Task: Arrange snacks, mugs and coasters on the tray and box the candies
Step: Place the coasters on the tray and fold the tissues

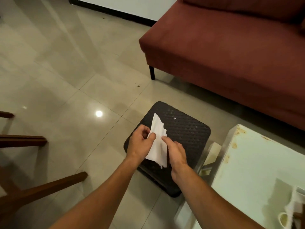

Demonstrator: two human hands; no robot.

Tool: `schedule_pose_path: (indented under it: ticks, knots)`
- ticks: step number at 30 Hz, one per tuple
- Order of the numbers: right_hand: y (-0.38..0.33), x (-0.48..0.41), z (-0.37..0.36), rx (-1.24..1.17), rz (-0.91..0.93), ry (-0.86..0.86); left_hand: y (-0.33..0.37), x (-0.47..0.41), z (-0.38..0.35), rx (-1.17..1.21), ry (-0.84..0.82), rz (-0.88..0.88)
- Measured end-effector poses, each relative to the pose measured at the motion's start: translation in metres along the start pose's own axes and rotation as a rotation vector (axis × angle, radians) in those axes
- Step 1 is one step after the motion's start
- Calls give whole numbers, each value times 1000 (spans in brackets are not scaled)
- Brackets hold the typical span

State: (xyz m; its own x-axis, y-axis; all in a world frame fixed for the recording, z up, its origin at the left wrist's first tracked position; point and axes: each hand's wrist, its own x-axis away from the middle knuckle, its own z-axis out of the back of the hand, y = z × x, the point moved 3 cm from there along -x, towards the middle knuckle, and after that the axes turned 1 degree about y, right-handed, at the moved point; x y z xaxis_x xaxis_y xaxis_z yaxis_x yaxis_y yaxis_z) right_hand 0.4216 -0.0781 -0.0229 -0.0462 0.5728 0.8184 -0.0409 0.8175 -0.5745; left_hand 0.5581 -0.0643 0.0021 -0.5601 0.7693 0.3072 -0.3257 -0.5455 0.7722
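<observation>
Tray, mugs, snacks out of view, arranging looks undone; left hand [140, 142] pinches a napkin [158, 146] over the stool [184, 129] off the table [255, 162]'s left edge, right hand [176, 154] touches it, grip unclear.

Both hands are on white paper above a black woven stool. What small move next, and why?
Probably carry the white paper to the pale table on the right: the left hand pinches its edge, the right hand touches it with straight fingers, and the black woven stool's visible top is bare.
</observation>
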Motion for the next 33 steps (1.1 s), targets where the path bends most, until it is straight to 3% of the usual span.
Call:
schedule_pose_path:
  ticks: [7,10,13,20,26,29,33]
  knots:
    - [-25,30,110,-348,-115,-142,78,61,-70,485,-183,193]
    - [-33,54,168,-570,-178,-183,117,94,-110,609,-280,234]
    - [-39,82,235,-652,-93,-133,154,132,-149,643,-385,203]
    - [-30,138,375,-398,202,134,170,235,-237,704,-522,280]
    - [-9,160,459,76,328,304,156,335,-308,860,-895,688]
    - [-12,165,474,197,327,229,152,365,-324,1077,-951,784]
    - [-17,174,486,65,256,-13,150,376,-336,1351,-889,793]
